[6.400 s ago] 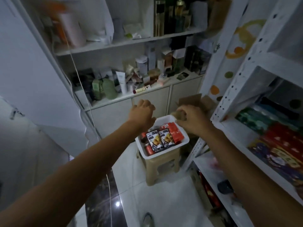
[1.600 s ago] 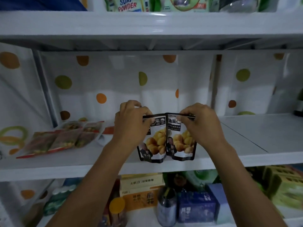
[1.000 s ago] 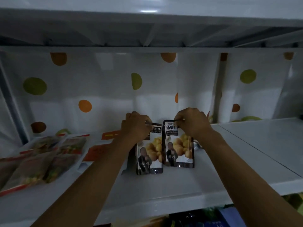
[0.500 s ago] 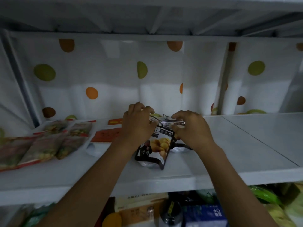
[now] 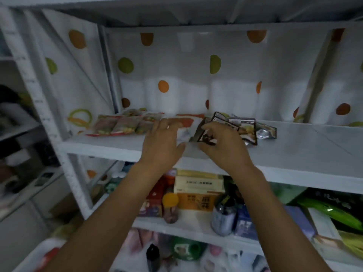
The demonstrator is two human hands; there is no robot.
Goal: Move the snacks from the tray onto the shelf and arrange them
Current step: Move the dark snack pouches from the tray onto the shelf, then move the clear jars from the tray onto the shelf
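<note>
Two black snack pouches (image 5: 246,130) with a yellow nut picture lie tipped over on the white middle shelf (image 5: 294,154), silver undersides showing at the right. My right hand (image 5: 222,146) hovers at their left end, fingers loosely curved over the near corner, not clearly gripping it. My left hand (image 5: 163,142) is spread flat over the shelf to the left, holding nothing. A row of clear snack packets (image 5: 121,124) lies at the shelf's left end, with an orange-and-white packet (image 5: 185,122) beyond my left hand. A white tray (image 5: 39,254) shows blurred at the bottom left.
A dotted white sheet lines the back of the shelf. The lower shelf holds boxes (image 5: 198,191), a can (image 5: 223,216), a blue carton and green packs (image 5: 330,211). A white perforated upright (image 5: 49,122) stands at the left. The shelf's right half is bare.
The two pouches, held upright half a second ago, now lie flat on the shelf. My left hand has let go and shifted left. The view has swung left and down.
</note>
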